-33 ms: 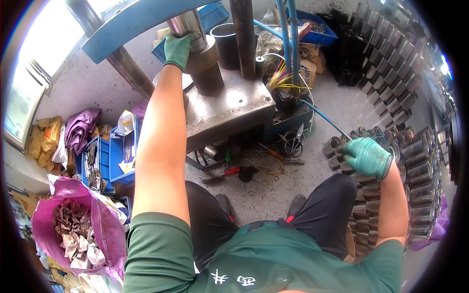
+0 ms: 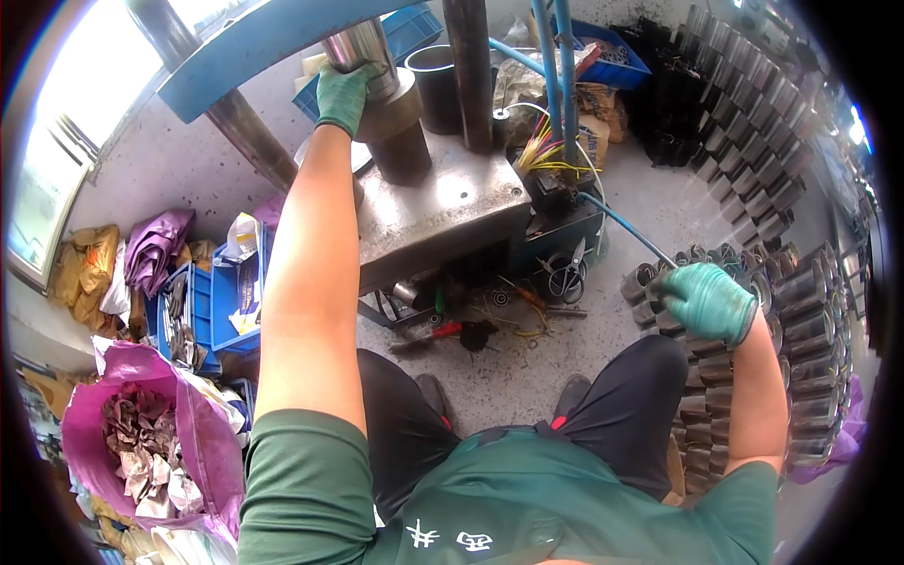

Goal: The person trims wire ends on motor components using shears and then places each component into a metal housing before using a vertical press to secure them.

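Note:
My left hand (image 2: 343,97), in a green glove, is wrapped against the near side of a shiny metal cylinder (image 2: 360,47). The cylinder stands upright on a thick steel collar (image 2: 394,111), above a darker round post (image 2: 403,155) on the press's steel table (image 2: 443,202). At the right, my gloved right hand (image 2: 708,303) is closed on the end of a blue lever (image 2: 626,226) that slants up to the press. Its fingertips are partly hidden by the back of the glove.
Metal sleeves (image 2: 815,325) stand stacked at the right. Scissors (image 2: 568,276) hang under the table, near coloured wires (image 2: 546,151). A blue beam (image 2: 273,49) crosses overhead. Blue bins (image 2: 226,297) and a purple sack (image 2: 212,428) of crumpled paper sit at the left.

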A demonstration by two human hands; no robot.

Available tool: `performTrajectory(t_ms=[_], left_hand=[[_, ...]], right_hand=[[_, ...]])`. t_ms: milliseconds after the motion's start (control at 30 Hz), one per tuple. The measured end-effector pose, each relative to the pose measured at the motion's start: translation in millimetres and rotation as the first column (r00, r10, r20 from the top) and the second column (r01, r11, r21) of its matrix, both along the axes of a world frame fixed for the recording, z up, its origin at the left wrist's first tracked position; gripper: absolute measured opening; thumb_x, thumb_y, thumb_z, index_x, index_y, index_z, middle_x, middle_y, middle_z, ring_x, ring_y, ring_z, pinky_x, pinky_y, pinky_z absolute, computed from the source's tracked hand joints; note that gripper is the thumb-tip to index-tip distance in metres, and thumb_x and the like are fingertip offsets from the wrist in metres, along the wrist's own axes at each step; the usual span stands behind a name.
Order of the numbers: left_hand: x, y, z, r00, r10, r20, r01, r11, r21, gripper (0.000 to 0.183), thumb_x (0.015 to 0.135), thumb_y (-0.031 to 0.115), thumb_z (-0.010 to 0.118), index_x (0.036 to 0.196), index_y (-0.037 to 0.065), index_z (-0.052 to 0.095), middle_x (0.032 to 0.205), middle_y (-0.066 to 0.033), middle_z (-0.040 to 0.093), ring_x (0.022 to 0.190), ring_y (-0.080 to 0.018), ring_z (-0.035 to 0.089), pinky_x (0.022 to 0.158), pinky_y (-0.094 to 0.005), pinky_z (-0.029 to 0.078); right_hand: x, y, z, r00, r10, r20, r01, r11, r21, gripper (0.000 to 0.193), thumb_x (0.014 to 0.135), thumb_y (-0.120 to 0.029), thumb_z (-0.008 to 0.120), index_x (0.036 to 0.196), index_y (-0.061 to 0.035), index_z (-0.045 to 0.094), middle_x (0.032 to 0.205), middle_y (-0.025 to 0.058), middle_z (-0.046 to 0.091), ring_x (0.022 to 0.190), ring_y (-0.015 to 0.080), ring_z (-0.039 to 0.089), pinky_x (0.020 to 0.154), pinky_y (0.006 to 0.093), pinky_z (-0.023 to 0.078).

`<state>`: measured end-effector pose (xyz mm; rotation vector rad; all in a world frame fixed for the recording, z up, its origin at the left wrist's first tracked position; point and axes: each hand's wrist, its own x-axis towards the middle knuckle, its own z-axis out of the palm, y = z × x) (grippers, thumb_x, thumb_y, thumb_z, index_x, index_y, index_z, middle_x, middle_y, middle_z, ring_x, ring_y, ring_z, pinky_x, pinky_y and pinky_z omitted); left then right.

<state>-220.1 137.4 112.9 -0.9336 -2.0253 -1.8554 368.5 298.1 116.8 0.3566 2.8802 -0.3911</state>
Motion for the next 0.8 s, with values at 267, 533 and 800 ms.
performTrajectory(t_ms=[267, 533, 800], left_hand=[[7.9, 2.4, 1.0, 0.999, -0.03, 0.026, 0.03, 1.0, 0.005, 0.065, 0.069, 0.025, 0.094, 0.116, -0.007, 0.063, 0.106, -0.0198, 0.075, 0.095, -0.0275, 0.074, 0.086, -0.036, 0.059], [-0.4, 3.2, -4.1, 0.998, -0.042, 0.038, 0.041, 0.999, 0.032, 0.057, 0.068, 0.025, 0.094, 0.108, -0.006, 0.068, 0.097, -0.0181, 0.076, 0.088, -0.0251, 0.075, 0.08, -0.0354, 0.06], [-1.4, 1.3, -4.8, 0.999, -0.024, 0.024, 0.024, 1.0, -0.006, 0.059, 0.068, 0.026, 0.094, 0.112, -0.005, 0.069, 0.102, -0.0182, 0.077, 0.093, -0.0281, 0.076, 0.084, -0.036, 0.059]], right_hand=[[0.3, -1.5, 4.9, 1.0, -0.01, 0.025, 0.011, 1.0, -0.012, 0.034, 0.089, -0.015, 0.061, 0.118, -0.0005, 0.073, 0.106, 0.0235, 0.073, 0.1, 0.041, 0.071, 0.09, 0.0464, 0.056], [2.4, -0.9, -0.2, 0.993, -0.054, -0.105, 0.053, 0.999, -0.008, 0.033, 0.093, -0.014, 0.059, 0.121, -0.0014, 0.072, 0.106, 0.0221, 0.074, 0.101, 0.0408, 0.071, 0.091, 0.0457, 0.057], [2.1, 5.1, -5.0, 0.988, -0.075, -0.136, 0.07, 0.997, -0.046, 0.036, 0.091, -0.02, 0.061, 0.121, -0.0032, 0.073, 0.108, 0.0218, 0.074, 0.102, 0.0405, 0.071, 0.092, 0.0462, 0.057]])
